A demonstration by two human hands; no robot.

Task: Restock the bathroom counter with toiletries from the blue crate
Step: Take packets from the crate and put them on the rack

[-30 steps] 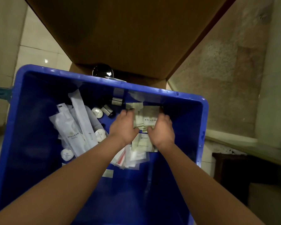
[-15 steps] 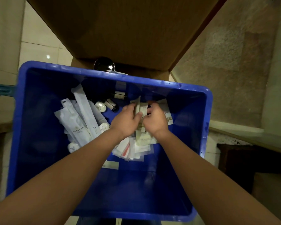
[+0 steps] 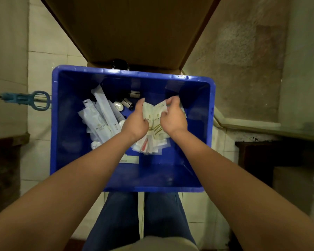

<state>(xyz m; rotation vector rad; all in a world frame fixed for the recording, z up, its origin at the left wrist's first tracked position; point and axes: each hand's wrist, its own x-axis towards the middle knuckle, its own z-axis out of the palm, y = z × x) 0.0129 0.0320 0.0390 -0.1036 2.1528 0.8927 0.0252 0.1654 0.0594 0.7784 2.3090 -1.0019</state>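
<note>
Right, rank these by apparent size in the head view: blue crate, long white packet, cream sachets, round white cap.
1. blue crate, by far.
2-3. long white packet and cream sachets: too close to rank, the sachets partly covered.
4. round white cap, smallest.

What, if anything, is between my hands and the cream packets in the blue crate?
Nothing visible. The left hand and right hand already hold the cream packets, above the clear sachets inside the blue crate.

Blue crate (image 3: 67, 142): one. Cream sachets (image 3: 152, 116): two; long white packets (image 3: 105, 109): at least three. Small white bottles (image 3: 117, 105): three; dark bottles (image 3: 134, 94): two; clear flat sachets (image 3: 152, 145): uncounted pile.
</note>
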